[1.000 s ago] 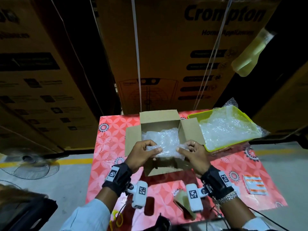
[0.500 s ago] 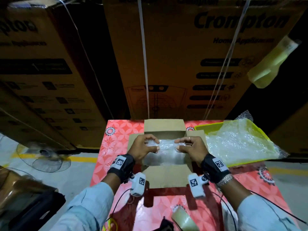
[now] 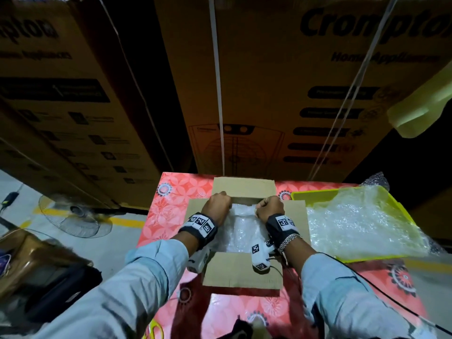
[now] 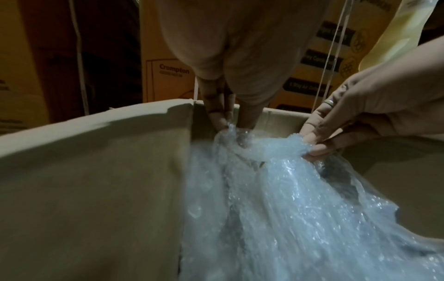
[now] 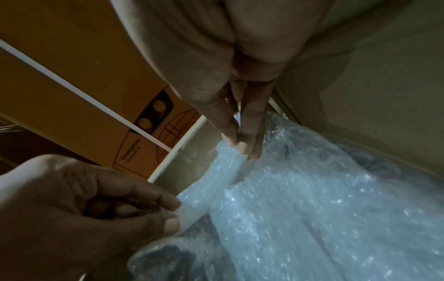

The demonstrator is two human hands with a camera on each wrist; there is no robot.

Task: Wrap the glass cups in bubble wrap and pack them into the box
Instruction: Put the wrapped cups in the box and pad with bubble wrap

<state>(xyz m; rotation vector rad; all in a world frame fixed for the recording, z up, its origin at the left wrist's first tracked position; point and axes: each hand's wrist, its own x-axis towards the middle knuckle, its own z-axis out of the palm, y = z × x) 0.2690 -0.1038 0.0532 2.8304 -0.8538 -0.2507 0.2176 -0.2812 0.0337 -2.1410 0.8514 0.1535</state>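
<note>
An open cardboard box stands on the red flowered table. Bubble wrap fills its inside; no glass cup shows through it. Both hands reach into the far end of the box. My left hand pinches the far left edge of the bubble wrap against the back wall, fingertips pointing down. My right hand pinches the far right edge of the bubble wrap between thumb and fingertips. In the left wrist view the right hand wears a ring.
A yellow tray heaped with loose bubble wrap lies right of the box. Tall printed cartons stand close behind the table. A floor fan and a dark bag are on the left. Cables run along the table's right side.
Both hands carried the bubble wrap from above the box's near side down into it and on to its far end. The head came closer over the box.
</note>
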